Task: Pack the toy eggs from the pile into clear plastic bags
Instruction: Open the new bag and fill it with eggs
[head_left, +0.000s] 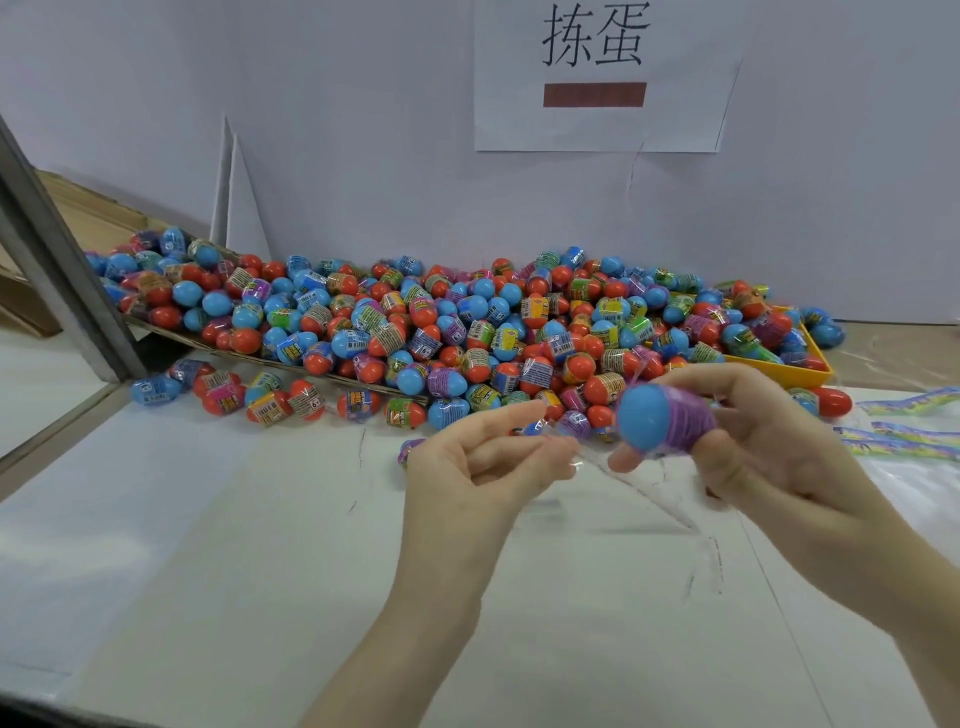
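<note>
Right hand gripping a blue toy egg, left hand pinching a clear plastic bag beside it, above white table; egg pile far along grey wall, paper sign above

A packing workstation is shown: a toy egg pile is heaped on a white table beneath a printed wall sign.

Beyond the left hand, a purple egg mostly hidden behind the wrist; between both hands, a clear bag too faint to outline; right of the right hand, a yellow tray largely buried, printed strips cut off at the edge
</note>
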